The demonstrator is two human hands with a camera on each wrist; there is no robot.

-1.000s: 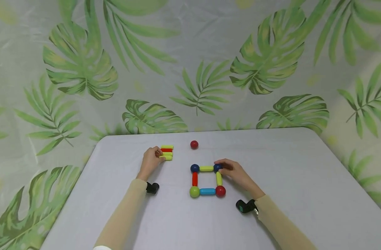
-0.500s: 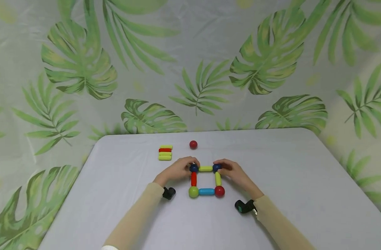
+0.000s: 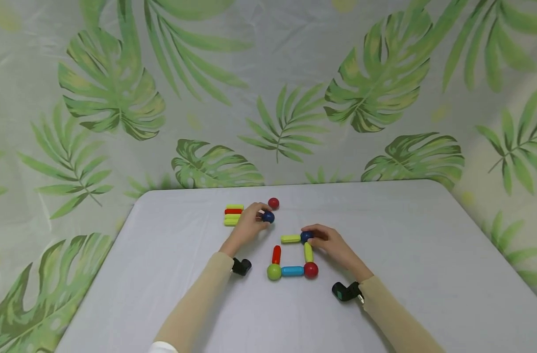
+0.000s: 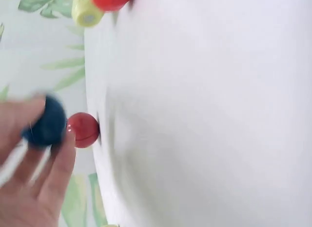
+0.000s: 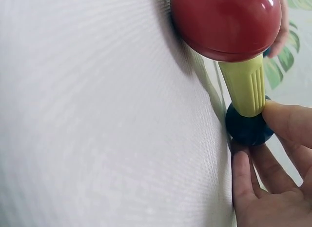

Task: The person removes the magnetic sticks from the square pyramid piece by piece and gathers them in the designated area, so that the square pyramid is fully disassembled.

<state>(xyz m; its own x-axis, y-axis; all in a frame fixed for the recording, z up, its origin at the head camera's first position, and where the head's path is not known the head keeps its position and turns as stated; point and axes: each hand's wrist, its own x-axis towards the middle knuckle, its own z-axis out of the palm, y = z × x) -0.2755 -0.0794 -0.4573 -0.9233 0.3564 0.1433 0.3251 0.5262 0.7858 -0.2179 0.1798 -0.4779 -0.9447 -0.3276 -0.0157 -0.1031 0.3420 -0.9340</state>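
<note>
My left hand (image 3: pixel 249 224) pinches a dark blue ball (image 3: pixel 268 217) between thumb and fingers, and in the left wrist view that blue ball (image 4: pixel 48 123) appears in front of a red ball. With the right hand (image 3: pixel 330 241) I grip the other blue ball (image 3: pixel 305 237) at the far right corner of a frame of rods and balls. From it run a yellow rod (image 3: pixel 290 239) to the left and another yellow rod (image 3: pixel 308 253) to the near red ball (image 3: pixel 311 270). A blue rod (image 3: pixel 292 271) joins that ball to a green ball (image 3: pixel 274 271), from which a red rod (image 3: pixel 276 254) points away with a free far end.
A loose red ball (image 3: pixel 274 203) lies near the table's far edge. Left of it, several yellow rods (image 3: pixel 232 222) and a red rod (image 3: pixel 233 211) lie side by side, partly behind the left hand. A leaf-patterned cloth (image 3: pixel 277 122) hangs behind the white table (image 3: pixel 405 235).
My left hand came from the rod pile to the frame's far left corner, took hold of the blue ball there and moved it away and slightly left. The right hand has stayed put.
</note>
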